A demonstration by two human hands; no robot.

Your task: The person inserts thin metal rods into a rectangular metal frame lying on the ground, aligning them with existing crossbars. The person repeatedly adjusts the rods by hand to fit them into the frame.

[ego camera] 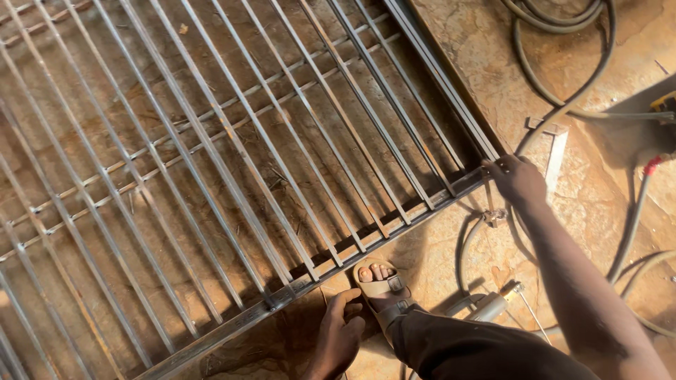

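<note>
— What's the ground like?

— A rough stone floor (486, 56), tan and cracked, with hoses (556, 28) looping beyond the fingers. Nearly all of it carries a big steel grille (211, 162), lying flat, its bars running away from the person.

— And the step in hand?

— Getting a grip for a lift or shift, I'd judge. The right hand (517, 179) has its fingers curled shut over the frame's corner. The left hand (338, 334) rests just this side of the frame's near rail, fingers loosely spread; whether they touch the steel, I can't quite tell.

— What does the next move call for?

— Probably the left hand closing on that rail. Room is tight: a sandalled foot (380, 281) sits right beside the left fingers, touching the rail's edge, and a small metal tool (493, 304) lies behind the right fingers.
</note>
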